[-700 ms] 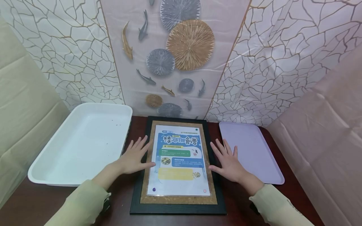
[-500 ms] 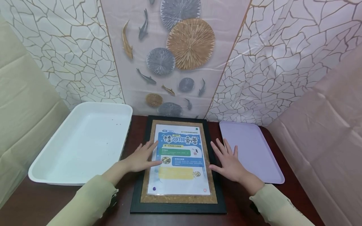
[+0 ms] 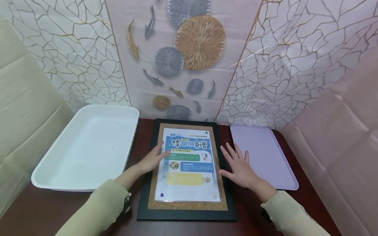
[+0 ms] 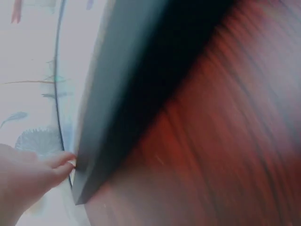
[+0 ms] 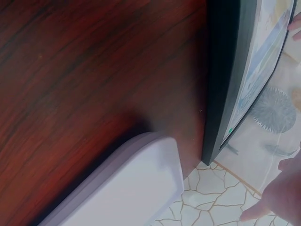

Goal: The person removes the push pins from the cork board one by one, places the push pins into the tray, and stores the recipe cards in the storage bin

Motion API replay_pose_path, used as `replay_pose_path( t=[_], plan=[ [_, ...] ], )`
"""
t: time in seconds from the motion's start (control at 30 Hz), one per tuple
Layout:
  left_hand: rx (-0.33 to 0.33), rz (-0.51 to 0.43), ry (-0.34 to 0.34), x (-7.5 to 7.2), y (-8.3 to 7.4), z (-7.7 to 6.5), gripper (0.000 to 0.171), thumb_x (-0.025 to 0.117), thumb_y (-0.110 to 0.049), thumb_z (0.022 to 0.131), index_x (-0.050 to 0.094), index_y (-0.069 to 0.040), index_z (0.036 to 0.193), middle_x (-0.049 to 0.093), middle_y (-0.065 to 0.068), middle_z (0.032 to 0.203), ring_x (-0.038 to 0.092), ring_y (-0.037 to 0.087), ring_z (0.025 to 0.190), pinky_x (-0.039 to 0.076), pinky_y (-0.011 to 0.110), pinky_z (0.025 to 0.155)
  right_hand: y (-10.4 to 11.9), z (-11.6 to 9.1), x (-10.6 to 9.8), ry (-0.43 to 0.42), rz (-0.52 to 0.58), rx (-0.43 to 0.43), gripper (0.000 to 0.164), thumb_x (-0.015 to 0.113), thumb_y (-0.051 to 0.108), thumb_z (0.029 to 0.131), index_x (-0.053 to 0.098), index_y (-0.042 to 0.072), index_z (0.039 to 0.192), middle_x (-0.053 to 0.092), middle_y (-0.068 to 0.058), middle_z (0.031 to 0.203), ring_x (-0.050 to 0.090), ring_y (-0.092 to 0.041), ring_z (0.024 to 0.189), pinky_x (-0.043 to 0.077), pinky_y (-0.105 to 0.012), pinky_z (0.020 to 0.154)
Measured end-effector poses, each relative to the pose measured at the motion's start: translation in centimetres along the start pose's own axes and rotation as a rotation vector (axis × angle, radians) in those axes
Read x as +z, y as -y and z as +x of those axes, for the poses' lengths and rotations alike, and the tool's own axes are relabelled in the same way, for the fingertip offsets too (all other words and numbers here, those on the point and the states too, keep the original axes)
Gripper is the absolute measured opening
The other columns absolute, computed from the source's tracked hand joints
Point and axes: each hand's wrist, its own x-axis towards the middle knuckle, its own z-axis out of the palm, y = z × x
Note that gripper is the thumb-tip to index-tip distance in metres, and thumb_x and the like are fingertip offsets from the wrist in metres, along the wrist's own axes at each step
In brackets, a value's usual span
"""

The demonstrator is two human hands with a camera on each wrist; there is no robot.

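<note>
A black-framed cork board (image 3: pixel 189 205) lies on the table in the head view, with a printed Chinese-text poster (image 3: pixel 189 193) fixed on it by coloured pins, such as a purple one (image 3: pixel 162 195). My left hand (image 3: pixel 151 160) extends over the board's left side, turned partly on edge, thumb and index finger overlapping the poster's edge. It appears blurred beside the black frame (image 4: pixel 108 94) in the left wrist view. At the board's right side, my right hand (image 3: pixel 241 168) has its fingers spread, thumb tip over the frame's right edge. Neither hand grips anything.
A large white tray (image 3: pixel 85 147) stands on the left, with small dark specks inside. On the right lies a flat lilac tray (image 3: pixel 262 154), partly behind the right hand. Patterned cloth (image 3: pixel 271 65) hangs behind the dark red-brown table (image 3: pixel 183 227).
My left hand has moved right onto the board's left side, turning on edge and drawing its spread fingers closer together. My right hand stays in nearly the same place.
</note>
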Motion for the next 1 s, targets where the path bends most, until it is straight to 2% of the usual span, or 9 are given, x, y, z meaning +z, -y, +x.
replay_pose_path(
  t=[0.2, 0.3, 0.4, 0.5, 0.63, 0.7, 0.8, 0.9, 1.0],
  plan=[
    [-0.145, -0.222, -0.058, 0.2, -0.3, 0.4, 0.081, 0.037, -0.053, 0.094, 0.005, -0.003, 0.149, 0.014, 0.021, 0.155, 0.013, 0.037, 0.143, 0.019, 0.054, 0.115, 1.5, 0.4, 0.3, -0.012, 0.022, -0.027, 0.084, 0.066, 0.038, 0.083, 0.021, 0.014, 0.150, 0.015, -0.018, 0.156, 0.002, -0.043, 0.142, -0.003, -0.075, 0.103],
    [-0.196, -0.279, -0.104, 0.4, -0.2, 0.7, 0.077, 0.038, -0.049, 0.095, 0.009, -0.002, 0.149, 0.019, 0.021, 0.153, 0.019, 0.038, 0.142, 0.022, 0.053, 0.114, 2.7, 0.9, 0.6, -0.011, 0.055, -0.036, 0.080, 0.066, 0.037, 0.083, 0.026, 0.012, 0.148, 0.020, -0.018, 0.154, 0.007, -0.042, 0.142, 0.003, -0.073, 0.105],
    [-0.229, -0.297, -0.141, 0.4, -0.1, 1.1, 0.071, 0.040, -0.044, 0.095, 0.017, -0.002, 0.147, 0.026, 0.021, 0.151, 0.026, 0.037, 0.140, 0.028, 0.051, 0.112, 4.4, 1.6, 0.9, 0.017, 0.125, -0.033, 0.073, 0.066, 0.038, 0.084, 0.035, 0.011, 0.144, 0.026, -0.017, 0.151, 0.016, -0.040, 0.141, 0.013, -0.069, 0.108],
    [-0.246, -0.276, -0.182, 0.4, -0.1, 1.5, 0.063, 0.042, -0.037, 0.096, 0.025, 0.000, 0.145, 0.031, 0.021, 0.148, 0.031, 0.036, 0.137, 0.032, 0.050, 0.111, 6.2, 2.6, 1.0, 0.084, 0.261, -0.012, 0.064, 0.064, 0.041, 0.086, 0.044, 0.011, 0.138, 0.036, -0.014, 0.146, 0.032, -0.035, 0.135, 0.030, -0.059, 0.107],
    [-0.257, -0.226, -0.233, 0.3, -0.3, 2.1, 0.056, 0.042, -0.028, 0.096, 0.031, 0.003, 0.142, 0.035, 0.023, 0.145, 0.033, 0.036, 0.136, 0.034, 0.049, 0.110, 8.7, 4.7, 1.8, 0.224, 0.496, -0.014, 0.047, 0.060, 0.037, 0.089, 0.056, 0.007, 0.125, 0.057, -0.010, 0.123, 0.055, -0.024, 0.110, 0.050, -0.041, 0.091],
    [-0.264, -0.207, -0.256, 0.2, -0.4, 2.4, 0.053, 0.043, -0.025, 0.096, 0.033, 0.003, 0.141, 0.037, 0.023, 0.144, 0.034, 0.036, 0.136, 0.035, 0.048, 0.109, 10.0, 5.6, 2.6, 0.313, 0.571, -0.032, 0.039, 0.061, 0.032, 0.090, 0.060, 0.006, 0.119, 0.063, -0.006, 0.107, 0.058, -0.017, 0.096, 0.051, -0.031, 0.082],
    [-0.258, -0.158, -0.293, 0.0, -0.5, 2.9, 0.048, 0.046, -0.018, 0.095, 0.040, 0.003, 0.138, 0.043, 0.022, 0.141, 0.040, 0.034, 0.132, 0.040, 0.046, 0.106, 12.0, 6.8, 3.9, 0.443, 0.603, -0.064, 0.031, 0.063, 0.028, 0.088, 0.064, 0.007, 0.112, 0.065, 0.000, 0.090, 0.057, -0.009, 0.078, 0.048, -0.021, 0.068],
    [-0.254, -0.114, -0.330, -0.2, -0.5, 3.3, 0.043, 0.049, -0.014, 0.093, 0.047, 0.002, 0.133, 0.050, 0.021, 0.134, 0.047, 0.033, 0.126, 0.045, 0.044, 0.102, 13.7, 7.5, 5.2, 0.542, 0.608, -0.086, 0.026, 0.065, 0.026, 0.087, 0.067, 0.008, 0.107, 0.064, 0.002, 0.079, 0.055, -0.007, 0.066, 0.044, -0.017, 0.059],
    [-0.255, -0.094, -0.357, -0.3, -0.3, 3.7, 0.039, 0.053, -0.011, 0.091, 0.054, 0.001, 0.128, 0.056, 0.020, 0.128, 0.053, 0.031, 0.120, 0.049, 0.041, 0.097, 14.6, 7.9, 6.3, 0.593, 0.595, -0.089, 0.021, 0.067, 0.022, 0.086, 0.069, 0.009, 0.102, 0.062, 0.003, 0.069, 0.052, -0.006, 0.059, 0.039, -0.015, 0.055]
  ],
)
